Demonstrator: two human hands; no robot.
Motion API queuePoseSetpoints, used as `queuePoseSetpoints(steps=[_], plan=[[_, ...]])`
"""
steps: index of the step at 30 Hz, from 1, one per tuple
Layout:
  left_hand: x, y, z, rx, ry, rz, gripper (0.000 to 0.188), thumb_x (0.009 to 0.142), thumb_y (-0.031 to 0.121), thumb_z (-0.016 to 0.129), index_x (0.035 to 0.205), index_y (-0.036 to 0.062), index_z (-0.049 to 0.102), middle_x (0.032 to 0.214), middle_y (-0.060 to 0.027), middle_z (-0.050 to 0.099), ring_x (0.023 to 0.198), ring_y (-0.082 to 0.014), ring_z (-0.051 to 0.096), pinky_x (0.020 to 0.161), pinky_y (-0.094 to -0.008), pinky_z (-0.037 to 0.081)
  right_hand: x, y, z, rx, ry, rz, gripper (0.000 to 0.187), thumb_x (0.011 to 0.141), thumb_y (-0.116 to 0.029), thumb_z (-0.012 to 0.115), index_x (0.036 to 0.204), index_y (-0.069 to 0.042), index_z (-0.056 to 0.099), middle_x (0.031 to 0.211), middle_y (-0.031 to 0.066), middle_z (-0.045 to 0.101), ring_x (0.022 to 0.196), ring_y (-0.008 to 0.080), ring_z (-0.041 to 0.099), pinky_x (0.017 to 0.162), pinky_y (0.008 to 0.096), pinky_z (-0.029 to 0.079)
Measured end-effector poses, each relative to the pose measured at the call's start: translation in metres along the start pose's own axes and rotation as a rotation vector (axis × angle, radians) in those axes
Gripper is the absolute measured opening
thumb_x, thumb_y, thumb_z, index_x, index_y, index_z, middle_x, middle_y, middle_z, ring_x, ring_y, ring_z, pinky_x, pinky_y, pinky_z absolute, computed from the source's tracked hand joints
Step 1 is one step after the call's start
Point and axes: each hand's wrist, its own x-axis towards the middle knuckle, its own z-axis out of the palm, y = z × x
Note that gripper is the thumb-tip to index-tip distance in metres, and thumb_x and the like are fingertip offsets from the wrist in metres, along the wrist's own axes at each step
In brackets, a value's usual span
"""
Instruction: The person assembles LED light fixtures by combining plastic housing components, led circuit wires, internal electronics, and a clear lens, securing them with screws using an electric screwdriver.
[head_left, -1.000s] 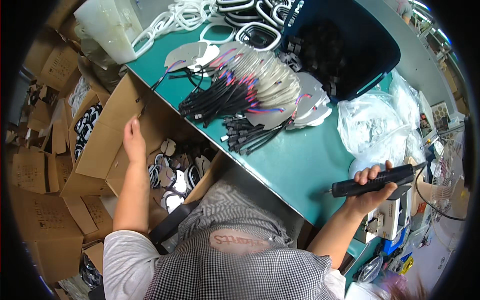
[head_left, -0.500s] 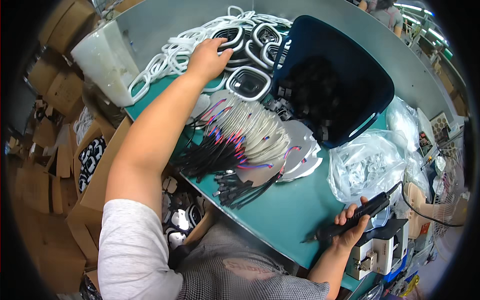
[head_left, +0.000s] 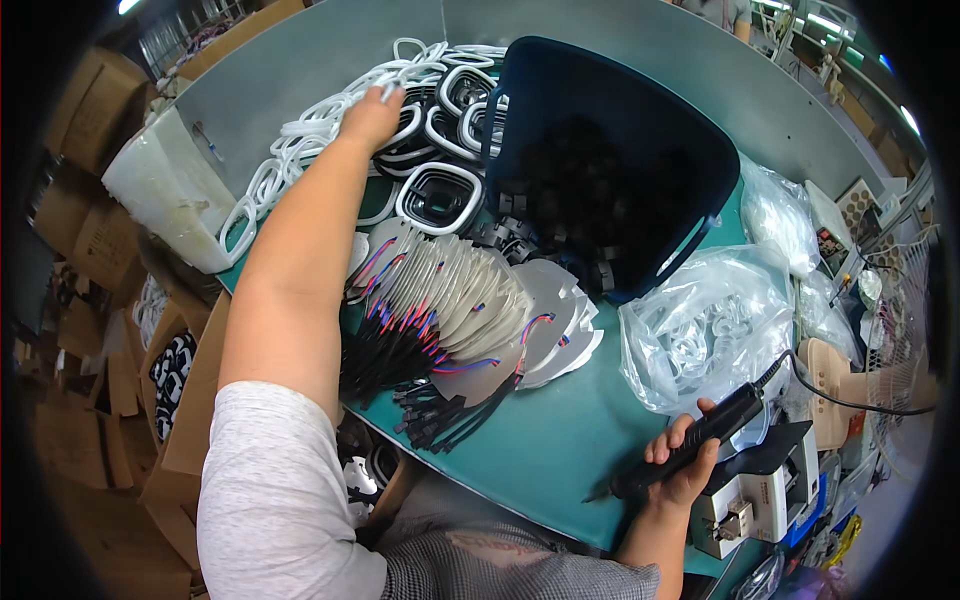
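My left hand (head_left: 371, 118) is stretched out to the far pile, at the border between the white ring frames (head_left: 300, 140) and the black-and-white rounded square frames (head_left: 440, 197). Its fingertips are blurred against the white rims, so whether they grip one cannot be made out. Low on the right, my right hand (head_left: 682, 470) is wrapped round a black corded electric screwdriver (head_left: 700, 440), its bit pointing left over the green tabletop (head_left: 540, 450). Between my hands lies a fanned row of thin greyish-white plates (head_left: 460, 300) with red and blue wires and black cable ends (head_left: 385, 355).
A dark blue basket (head_left: 690, 140) of black parts lies tilted at the back. Clear plastic bags (head_left: 700, 320) of parts sit right of it. A white machine (head_left: 760, 500) stands beside my right hand. Cardboard boxes (head_left: 190, 400) crowd the left; a grey partition (head_left: 330, 45) rims the table.
The view has shifted, so the table's contents sit farther left. My left hand has moved slightly away from me over the frames, toward the white rings. My right hand still holds the screwdriver.
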Motion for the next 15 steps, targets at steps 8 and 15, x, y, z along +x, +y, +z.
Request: queuePoseSetpoints(steps=[8, 15], plan=[[-0.095, 0.034, -0.104, -1.414, 0.054, 0.006, 0.05, 0.096, 0.047, 0.044, 0.107, 0.0007, 0.059, 0.094, -0.0154, 0.066, 0.081, -0.0254, 0.065, 0.072, -0.037, 0.053, -0.008, -0.009, -0.005, 0.075, -0.002, -0.03, 0.059, 0.093, -0.044, 0.054, 0.134, -0.007, 0.034, 0.076, 0.0057, 0.046, 0.055, 0.0143, 0.048, 0.049, 0.0289, 0.046], [-0.266, 0.085, -0.086, -1.457, -0.676, -0.051, 0.036, 0.1, 0.031, 0.041, 0.108, -0.0001, 0.057, 0.085, -0.0109, 0.064, 0.069, -0.0163, 0.062, 0.06, -0.0307, 0.055, -0.005, -0.017, -0.017, 0.258, -0.11, 0.059, 0.061, 0.092, -0.047, 0.054, 0.136, -0.008, 0.037, 0.079, 0.0037, 0.043, 0.057, 0.013, 0.043, 0.052, 0.0298, 0.04]])
